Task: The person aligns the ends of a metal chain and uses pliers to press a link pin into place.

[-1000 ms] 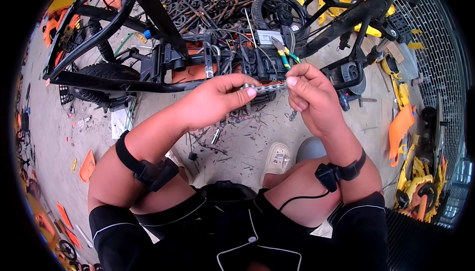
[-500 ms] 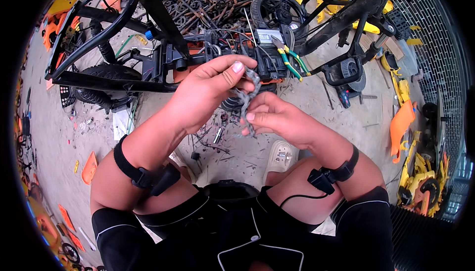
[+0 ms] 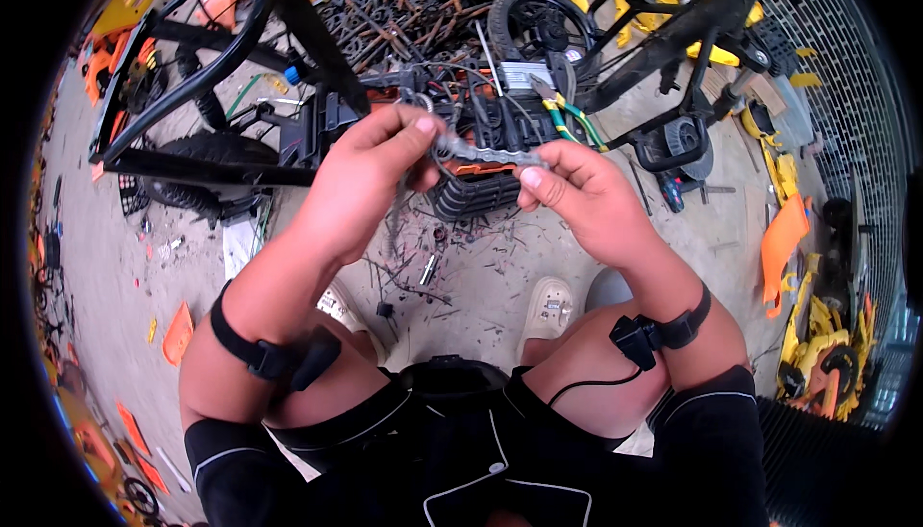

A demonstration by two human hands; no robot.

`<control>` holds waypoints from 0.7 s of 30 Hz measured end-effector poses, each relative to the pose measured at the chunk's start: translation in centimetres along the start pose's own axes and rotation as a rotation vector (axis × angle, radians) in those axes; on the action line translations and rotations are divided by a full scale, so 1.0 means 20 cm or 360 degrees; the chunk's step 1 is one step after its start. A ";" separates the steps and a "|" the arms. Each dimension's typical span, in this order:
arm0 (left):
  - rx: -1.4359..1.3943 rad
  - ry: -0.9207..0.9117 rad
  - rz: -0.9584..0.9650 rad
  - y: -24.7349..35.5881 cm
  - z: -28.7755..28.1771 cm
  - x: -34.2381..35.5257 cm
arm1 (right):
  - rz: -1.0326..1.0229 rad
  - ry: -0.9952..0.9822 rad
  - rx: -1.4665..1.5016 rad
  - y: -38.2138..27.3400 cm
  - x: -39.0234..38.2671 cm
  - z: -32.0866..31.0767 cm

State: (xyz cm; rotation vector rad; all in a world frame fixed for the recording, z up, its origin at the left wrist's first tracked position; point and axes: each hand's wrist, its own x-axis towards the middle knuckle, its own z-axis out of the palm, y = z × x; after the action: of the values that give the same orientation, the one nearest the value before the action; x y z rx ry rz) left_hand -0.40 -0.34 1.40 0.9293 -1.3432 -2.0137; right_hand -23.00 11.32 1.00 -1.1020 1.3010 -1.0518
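While the head view shows both hands at upper centre, a grey metal chain [image 3: 492, 155] spans between them. Your left hand [image 3: 358, 176] pinches one part between thumb and fingers; your right hand [image 3: 594, 202] pinches the right-hand end. Pliers [image 3: 558, 113] with green-and-yellow handles lie ungripped, just above your right hand in the frame. The step in hand appears to be drawing the chain out; the next move likely calls for both pinches staying firm.

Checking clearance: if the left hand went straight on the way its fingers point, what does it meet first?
Past the chain it pinches, the left hand would probably meet the dark cables first; depth is unclear.
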 end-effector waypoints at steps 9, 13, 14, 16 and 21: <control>0.0255 -0.0825 -0.0334 0.01 0.09 -0.11 | -0.0586 -0.0071 -0.0627 -0.11 -0.05 0.03; 0.0218 -0.0785 -0.0245 0.00 0.09 -0.09 | -0.0580 -0.0011 -0.0464 -0.10 -0.04 0.05; 0.0206 -0.0770 -0.0227 0.00 0.09 -0.09 | -0.0493 -0.0032 -0.0295 -0.09 -0.04 0.05; 0.0165 -0.0710 -0.0173 0.00 0.08 -0.09 | -0.0438 -0.0042 -0.0186 -0.09 -0.04 0.04; 0.0193 -0.0709 -0.0165 -0.02 0.07 -0.10 | -0.0482 -0.0016 -0.0159 -0.10 -0.06 -0.01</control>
State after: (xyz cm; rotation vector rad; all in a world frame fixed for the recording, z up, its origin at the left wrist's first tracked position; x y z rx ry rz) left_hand -0.33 2.06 1.94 0.6299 -1.6956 -2.3337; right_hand -23.10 12.06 3.11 -1.4101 1.2130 -1.2103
